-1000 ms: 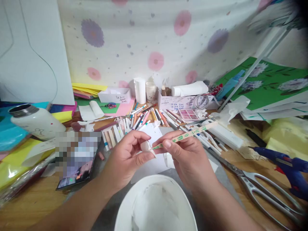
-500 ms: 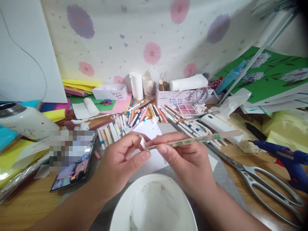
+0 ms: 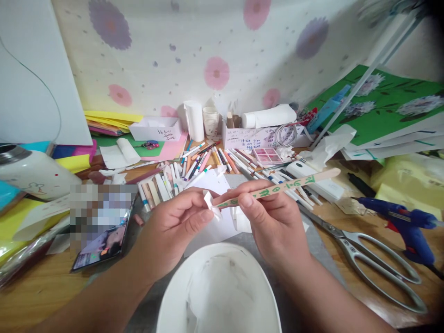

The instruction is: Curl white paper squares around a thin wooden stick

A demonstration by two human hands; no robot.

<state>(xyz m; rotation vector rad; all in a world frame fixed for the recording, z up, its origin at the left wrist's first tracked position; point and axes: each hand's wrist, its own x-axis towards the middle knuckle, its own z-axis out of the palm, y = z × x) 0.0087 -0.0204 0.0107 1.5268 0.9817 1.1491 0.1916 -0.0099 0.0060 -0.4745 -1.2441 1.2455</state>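
Between the thumb and fingers of my left hand [image 3: 183, 219] is a small crumpled piece of white paper [image 3: 211, 203]. My right hand [image 3: 274, 215] grips a flat wooden craft stick [image 3: 298, 182] with green writing on it. The stick's left end meets the white piece, while its rounded end points up to the right. Below both hands stands a white bowl [image 3: 222, 259] with greyish marks inside. Sheets of white paper [image 3: 204, 236] lie behind the bowl, partly hidden by my hands.
Several markers [image 3: 194, 162] spread across the table behind my hands. Large scissors [image 3: 350, 245] and a blue glue gun [image 3: 402, 217] lie on the right. A phone [image 3: 104, 231] leans at left near a white flask [image 3: 34, 173]. Paper cups [image 3: 210, 121] stand at the back.
The white piece now shows more between my left fingertips, spread at the stick's end. My right hand has shifted slightly, and the stick slants up more. The whole view has moved a little.
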